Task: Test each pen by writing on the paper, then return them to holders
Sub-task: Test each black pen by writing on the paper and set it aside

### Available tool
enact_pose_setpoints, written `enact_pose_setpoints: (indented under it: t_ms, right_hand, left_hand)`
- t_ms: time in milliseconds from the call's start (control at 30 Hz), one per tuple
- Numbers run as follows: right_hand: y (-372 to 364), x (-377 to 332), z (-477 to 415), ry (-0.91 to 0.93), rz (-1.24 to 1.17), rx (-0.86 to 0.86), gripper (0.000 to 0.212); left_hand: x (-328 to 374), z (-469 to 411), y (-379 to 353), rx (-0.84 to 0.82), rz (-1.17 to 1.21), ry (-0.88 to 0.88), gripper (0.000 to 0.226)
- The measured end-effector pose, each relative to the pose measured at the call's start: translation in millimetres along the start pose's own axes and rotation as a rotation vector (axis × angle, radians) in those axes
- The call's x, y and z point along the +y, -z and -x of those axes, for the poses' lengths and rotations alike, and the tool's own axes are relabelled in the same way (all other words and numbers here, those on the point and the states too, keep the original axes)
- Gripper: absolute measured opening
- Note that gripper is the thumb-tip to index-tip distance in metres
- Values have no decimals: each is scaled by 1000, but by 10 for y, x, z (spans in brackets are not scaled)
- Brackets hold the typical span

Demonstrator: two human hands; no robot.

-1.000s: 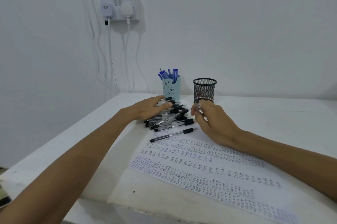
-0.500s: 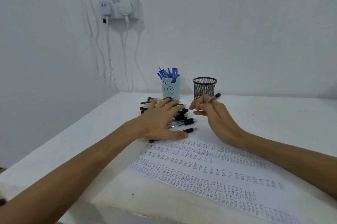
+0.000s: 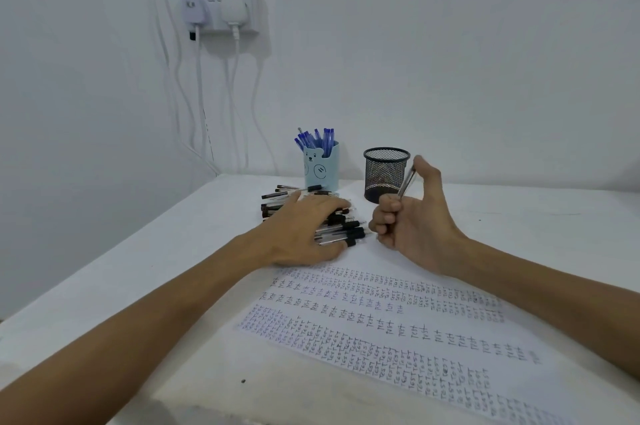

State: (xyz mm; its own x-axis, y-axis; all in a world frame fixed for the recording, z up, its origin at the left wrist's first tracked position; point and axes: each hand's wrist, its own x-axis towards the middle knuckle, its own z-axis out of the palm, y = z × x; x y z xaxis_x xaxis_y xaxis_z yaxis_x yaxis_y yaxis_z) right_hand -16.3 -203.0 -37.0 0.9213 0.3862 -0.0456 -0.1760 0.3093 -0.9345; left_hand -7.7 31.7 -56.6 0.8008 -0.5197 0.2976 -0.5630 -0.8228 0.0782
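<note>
Paper: white handwritten sheet (image 3: pixel 398 327); aim for an unwritten gap.
Pile: black-capped clear plastic pens (image 3: pixel 341 236), at sheet's far edge.
Left hand (image 3: pixel 304 234): fingers straight, resting on pile.
Right hand (image 3: pixel 412 227): clenched round slim clear pen (image 3: pixel 407 181), held upright; turn tip down.

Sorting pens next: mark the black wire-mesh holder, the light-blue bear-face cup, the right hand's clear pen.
black wire-mesh holder (image 3: pixel 381 177), head view, front mesh wall.
light-blue bear-face cup (image 3: pixel 328 179), head view, front wall.
clear pen (image 3: pixel 407 182), head view, mid-barrel.
</note>
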Motion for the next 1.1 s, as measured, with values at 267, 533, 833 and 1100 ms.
enact_pose_setpoints:
  t_ms: [267, 533, 833, 1100]
  right_hand:
    - [-37, 19, 27, 85, -72, 40, 61]
    - [-4, 112, -1, 73, 125, 98, 61]
    - [10, 120, 82, 42, 239, 98, 66]
    - [87, 135, 247, 128, 500, 61, 23]
  left_hand:
    - [56, 105, -12, 125, -107, -152, 56]
    - [-7, 362, 81, 110, 39, -377, 19]
    - [-36, 420, 43, 133, 17, -207, 30]
    - [66, 462, 85, -16, 62, -146, 60]
